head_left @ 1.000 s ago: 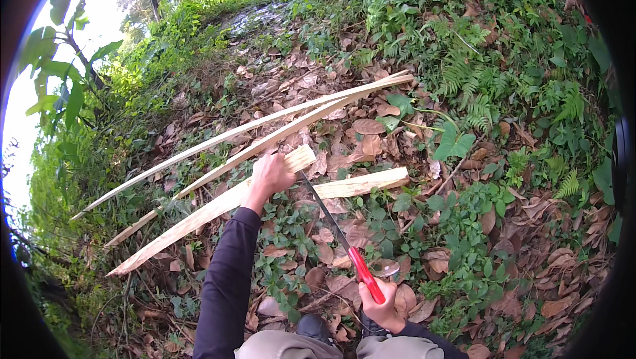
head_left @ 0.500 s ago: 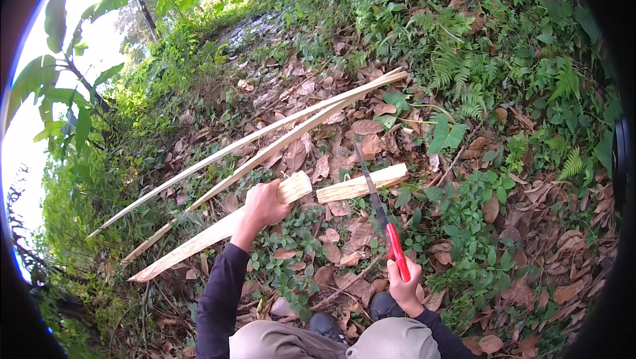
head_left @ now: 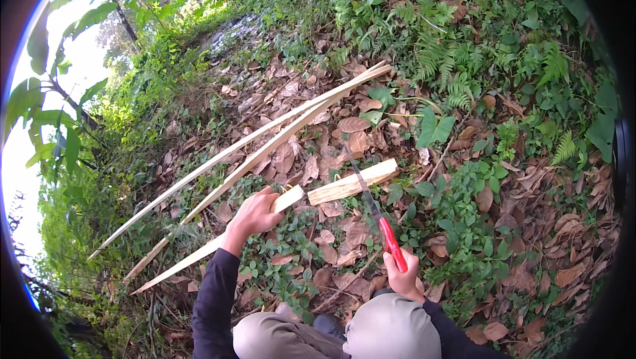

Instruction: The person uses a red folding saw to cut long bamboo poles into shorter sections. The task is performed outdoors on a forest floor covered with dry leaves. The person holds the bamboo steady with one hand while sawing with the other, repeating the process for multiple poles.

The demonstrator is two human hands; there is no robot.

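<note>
My left hand (head_left: 253,216) is closed round a long pale wooden plank (head_left: 182,264) near its squared right end. The rest of the plank slants down to the left, with its narrow side showing. My right hand (head_left: 403,271) grips the red handle of a handsaw (head_left: 392,243), its dark blade pointing away from me. That blade passes in front of a short block of wood (head_left: 338,189) lying on the leaves; whether they touch I cannot tell. A small gap separates the block from the plank's end.
Beyond the plank, two long thin wooden strips (head_left: 233,158) lie side by side, meeting at their far right ends. Dry brown leaves (head_left: 354,125) and low green plants (head_left: 464,220) cover the ground. Ferns (head_left: 437,54) grow at the far right, broad-leaved plants at the left.
My left hand has turned the plank, so its broad face now shows less and it looks narrower. My right hand keeps the saw in nearly the same place. The view has shifted slightly.
</note>
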